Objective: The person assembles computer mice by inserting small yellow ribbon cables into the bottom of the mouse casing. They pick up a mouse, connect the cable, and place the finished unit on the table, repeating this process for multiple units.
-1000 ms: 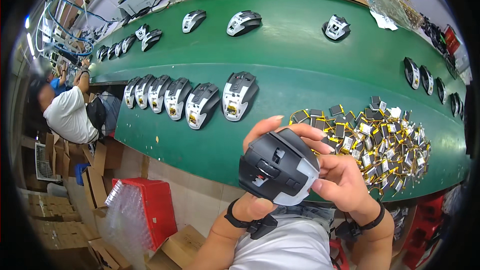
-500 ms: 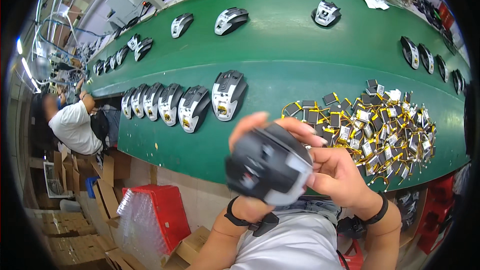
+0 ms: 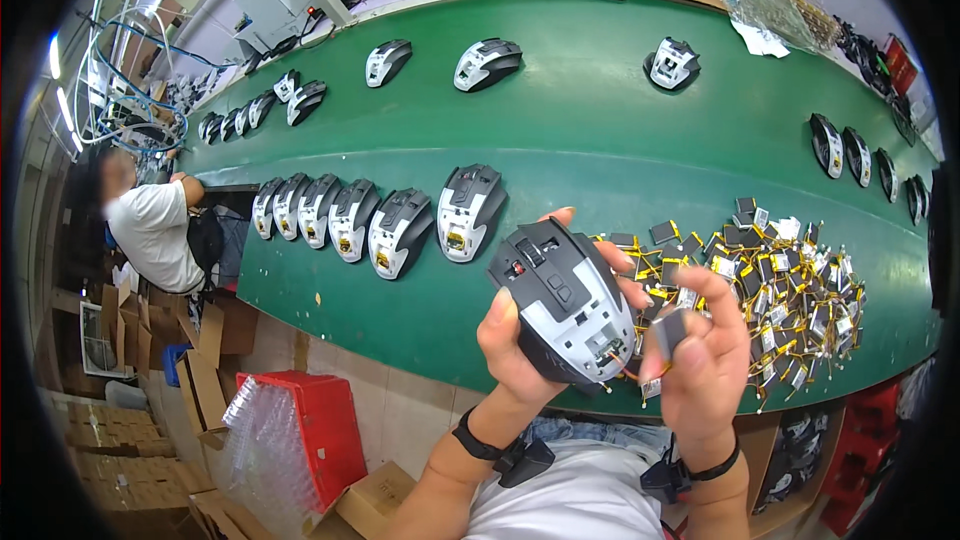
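My left hand [image 3: 515, 345] grips a black-and-grey computer mouse shell [image 3: 562, 300] held above the near edge of the green table [image 3: 600, 140], its inner side turned up toward me. My right hand [image 3: 700, 355] pinches a small dark battery pack [image 3: 668, 332] whose thin wires run into the rear of the mouse shell. Just right of my hands lies a heap of small battery packs [image 3: 770, 285] with yellow tape and wires.
A row of several mouse shells [image 3: 385, 225] lies left of my hands. More shells [image 3: 487, 63] sit farther back and along the right edge [image 3: 850, 152]. A seated person [image 3: 150, 230] works at the left. A red crate [image 3: 315, 430] and cardboard boxes stand below.
The mouse shell has been turned and lifted so its inner side faces up. My right hand now holds a battery pack at its rear end.
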Motion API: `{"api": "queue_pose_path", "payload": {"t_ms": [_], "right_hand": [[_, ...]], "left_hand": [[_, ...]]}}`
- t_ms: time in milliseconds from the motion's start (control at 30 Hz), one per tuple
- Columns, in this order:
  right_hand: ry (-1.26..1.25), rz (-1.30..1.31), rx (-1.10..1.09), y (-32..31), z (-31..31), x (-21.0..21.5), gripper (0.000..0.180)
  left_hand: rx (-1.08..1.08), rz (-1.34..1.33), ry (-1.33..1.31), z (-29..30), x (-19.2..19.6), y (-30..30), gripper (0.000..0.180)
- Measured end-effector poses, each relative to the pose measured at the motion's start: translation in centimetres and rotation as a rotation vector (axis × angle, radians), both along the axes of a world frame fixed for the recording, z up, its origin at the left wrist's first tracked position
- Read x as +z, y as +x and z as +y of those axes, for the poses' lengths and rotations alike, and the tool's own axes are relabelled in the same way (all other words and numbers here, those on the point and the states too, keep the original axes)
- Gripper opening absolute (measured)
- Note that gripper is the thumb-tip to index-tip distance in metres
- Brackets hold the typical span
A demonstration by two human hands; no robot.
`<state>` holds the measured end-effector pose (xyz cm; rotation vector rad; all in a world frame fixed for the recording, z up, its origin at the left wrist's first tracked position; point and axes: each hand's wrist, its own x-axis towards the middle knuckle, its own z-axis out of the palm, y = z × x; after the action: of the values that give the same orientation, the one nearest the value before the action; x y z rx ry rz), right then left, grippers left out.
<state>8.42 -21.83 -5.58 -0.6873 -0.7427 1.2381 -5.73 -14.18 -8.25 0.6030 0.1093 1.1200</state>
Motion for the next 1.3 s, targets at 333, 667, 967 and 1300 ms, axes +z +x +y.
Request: {"api": "queue_pose_path", "payload": {"t_ms": [333,667,967,1300], "right_hand": [[0.293,-1.188,-0.293,-1.5,0.1,-0.5,0.039],[0.090,-0.653,-0.397,-0.7,0.0,-0.5,0.033],[0.711,-1.389,-0.368,0.3,1.8,0.8,0.026],[0.613,-1.379,-0.174,1.3,2.1,1.1,0.031]], "left_hand": [[0.080,-0.127,-0.186,0.3,-1.0,0.3,0.073],[0.086,-0.065,-0.214,-0.3,-0.4,0.4,0.073],[0.034,-0.019,-0.329,0.1,-0.7,-0.2,0.070],[-0.054,0.031,-0.286,0.3,-0.2,-0.5,0.062]]}}
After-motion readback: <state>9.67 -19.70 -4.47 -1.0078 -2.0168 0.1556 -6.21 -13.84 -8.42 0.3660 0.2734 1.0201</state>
